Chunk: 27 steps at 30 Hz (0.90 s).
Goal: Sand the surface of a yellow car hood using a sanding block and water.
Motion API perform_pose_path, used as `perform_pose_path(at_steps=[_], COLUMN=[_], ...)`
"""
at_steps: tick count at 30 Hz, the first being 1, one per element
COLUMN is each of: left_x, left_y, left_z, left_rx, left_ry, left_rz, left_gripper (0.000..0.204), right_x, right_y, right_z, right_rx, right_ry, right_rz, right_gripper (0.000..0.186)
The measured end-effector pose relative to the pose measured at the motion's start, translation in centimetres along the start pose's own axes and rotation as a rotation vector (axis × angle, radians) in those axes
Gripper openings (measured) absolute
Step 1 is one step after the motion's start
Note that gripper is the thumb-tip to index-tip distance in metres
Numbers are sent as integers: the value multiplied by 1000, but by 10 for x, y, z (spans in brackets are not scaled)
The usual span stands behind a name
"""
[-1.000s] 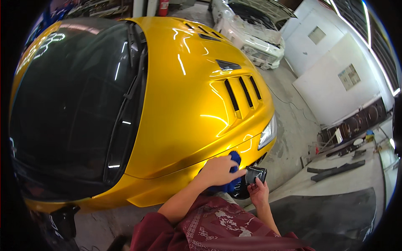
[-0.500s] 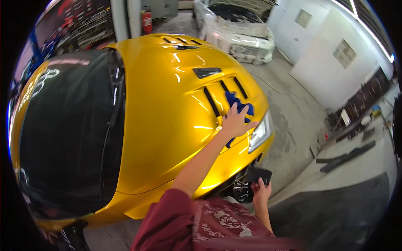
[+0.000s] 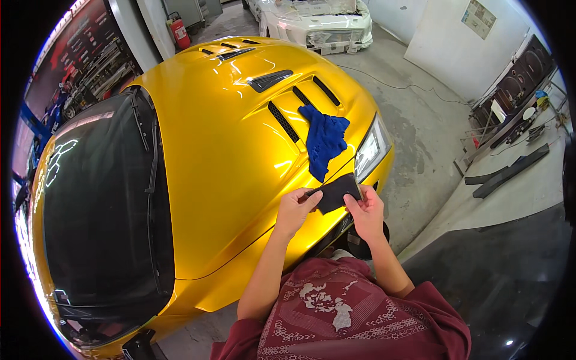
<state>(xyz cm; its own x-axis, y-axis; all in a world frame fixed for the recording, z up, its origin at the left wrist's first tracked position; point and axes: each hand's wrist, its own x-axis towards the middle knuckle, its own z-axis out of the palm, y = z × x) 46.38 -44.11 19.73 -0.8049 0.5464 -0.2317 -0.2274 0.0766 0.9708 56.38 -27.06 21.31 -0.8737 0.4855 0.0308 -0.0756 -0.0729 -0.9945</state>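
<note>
**Yellow car (image 3: 219,174): flat black piece (image 3: 336,197) held in both hands**

The car fills the area ahead and to the left of your grip; its dark windshield (image 3: 99,210) lies well to the left. A white car (image 3: 315,25) stands far beyond the grip. A dark sheet (image 3: 492,270) spreads to the right of your forearms. The headlight (image 3: 372,150) sits just beyond your right hand (image 3: 367,211). A crumpled blue cloth (image 3: 327,141) lies on the hood just beyond the grip, its upper end by the middle slot (image 3: 301,96) of three, its lower tip near the piece.

Grip: your left hand (image 3: 293,213) pinches the piece's left end, thumb on top; your right hand pinches the right end likewise. Both are closed on it. The piece is in front of you, over the car's front edge; contact with the paint, cannot tell.
</note>
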Motion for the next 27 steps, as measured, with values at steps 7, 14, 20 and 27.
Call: perform_pose_path(at_steps=[7, 14, 20, 27], left_x=[-27, -23, -16, -4], left_y=[12, 19, 7, -40], left_z=[5, 19, 47, 85], left_rx=[-847, -691, -495, -23], left_ry=[-247, -211, -332, -218], left_rz=[-76, -70, -166, -21], left_gripper=[42, 28, 28, 49], right_x=[-12, -39, -53, -49], right_y=[-30, -8, -13, 5], right_z=[9, -7, -22, -30], right_rx=[-827, -473, 12, -897], right_ry=[-37, 227, 133, 383], right_rz=[-1042, -502, 63, -367], right_gripper=[28, 26, 34, 13])
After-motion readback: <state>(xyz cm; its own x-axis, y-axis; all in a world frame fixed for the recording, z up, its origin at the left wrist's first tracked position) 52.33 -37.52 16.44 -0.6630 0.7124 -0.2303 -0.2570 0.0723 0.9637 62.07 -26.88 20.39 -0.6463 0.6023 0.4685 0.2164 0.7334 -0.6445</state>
